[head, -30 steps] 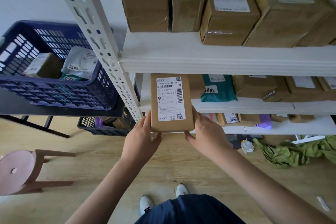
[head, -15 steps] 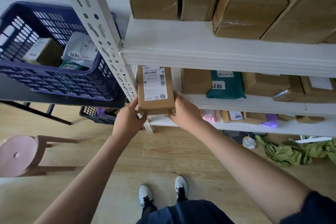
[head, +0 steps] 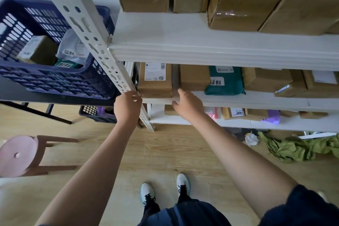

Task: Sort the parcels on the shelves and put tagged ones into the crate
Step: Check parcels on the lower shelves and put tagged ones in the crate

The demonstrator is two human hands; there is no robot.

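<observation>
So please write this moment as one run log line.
brown cardboard parcel: on middle shelf | left hand: touching its corner | right hand: open, beside it

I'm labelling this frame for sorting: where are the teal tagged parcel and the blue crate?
teal tagged parcel (head: 224, 86): head view, on its bag face beside the white tag.
blue crate (head: 55, 82): head view, on its near lattice wall.
</observation>
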